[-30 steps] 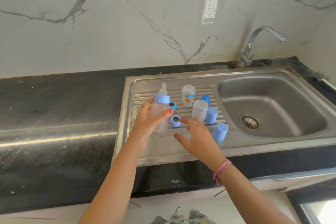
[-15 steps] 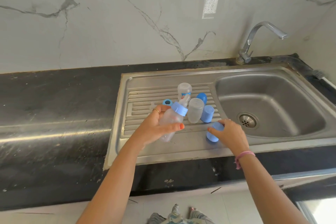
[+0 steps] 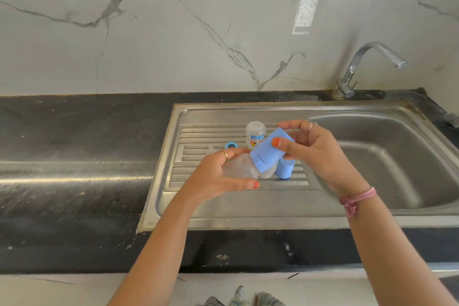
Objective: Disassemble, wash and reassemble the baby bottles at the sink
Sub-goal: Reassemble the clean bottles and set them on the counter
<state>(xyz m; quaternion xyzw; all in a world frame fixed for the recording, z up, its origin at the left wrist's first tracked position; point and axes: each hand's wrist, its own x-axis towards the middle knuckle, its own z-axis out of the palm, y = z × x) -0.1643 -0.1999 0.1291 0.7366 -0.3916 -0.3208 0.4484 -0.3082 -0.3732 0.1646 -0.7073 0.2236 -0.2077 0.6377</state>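
Bottle (image 3: 239,169) held in left hand (image 3: 218,179); right hand (image 3: 315,154) pinches blue cap (image 3: 268,154) — over its top.

A stainless-steel sink unit (image 3: 223,211) is set into a dark stone countertop (image 3: 74,131). On its ribbed drainboard stand an upright clear plastic bottle with a cartoon print (image 3: 255,134), a blue ring-shaped collar (image 3: 231,145) (lying flat, left of the bottle) and a light-blue cylindrical cap (image 3: 285,169).

Home kitchen: steel sink (image 3: 372,216) w/ drainboard, tap (image 3: 357,64), black counter (image 3: 74,131), marble wall (image 3: 149,32).
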